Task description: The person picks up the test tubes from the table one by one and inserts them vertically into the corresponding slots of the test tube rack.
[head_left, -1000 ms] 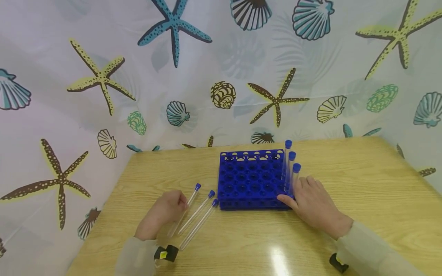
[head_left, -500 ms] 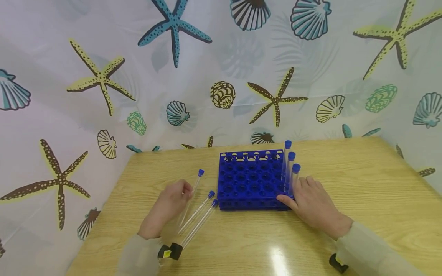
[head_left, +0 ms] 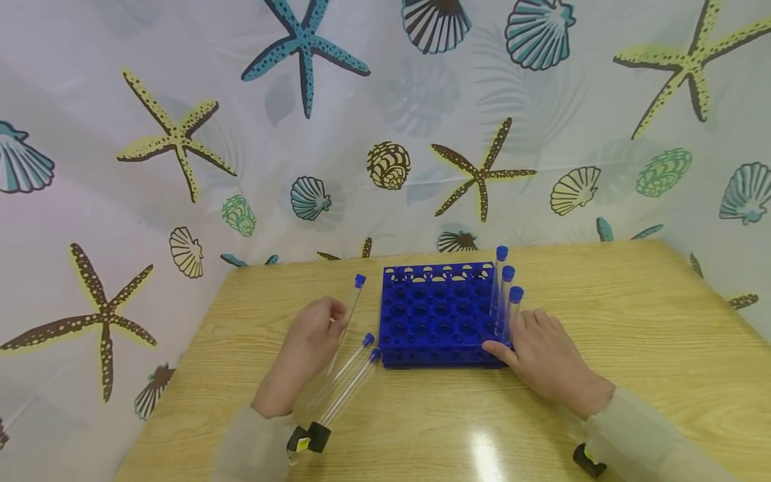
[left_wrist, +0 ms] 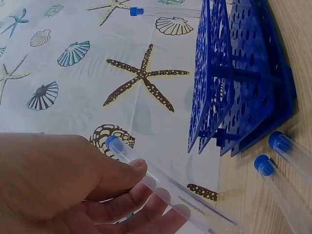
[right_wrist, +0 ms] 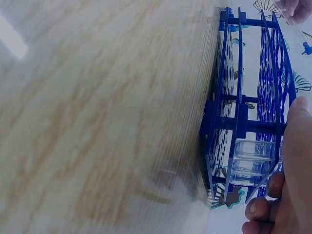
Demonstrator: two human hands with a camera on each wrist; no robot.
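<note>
My left hand point(head_left: 310, 341) pinches a clear test tube point(head_left: 354, 298) with a blue cap, held slanting with the cap end up. The left wrist view shows the thumb and fingers around this tube point(left_wrist: 195, 201), below its cap. A blue test tube rack point(head_left: 415, 356) stands to the right of that hand. Three capped tubes point(head_left: 513, 313) stand upright along the rack's right side. My right hand point(head_left: 551, 361) holds the rack's front right corner, thumb at the front edge and fingers along the right side. Two more capped tubes point(head_left: 355, 385) lie on the table beneath my left forearm, partly hidden.
The wood-grain table point(head_left: 458, 422) runs back to a hanging cloth point(head_left: 361, 134) printed with starfish and shells. Cap ends of the lying tubes are close to the rack's front left corner. A black strap device point(head_left: 310, 438) is on the left wrist.
My left hand has raised the test tube off the table and carried it away from me and rightward, tilting it steeper. The right hand and rack stay put.
</note>
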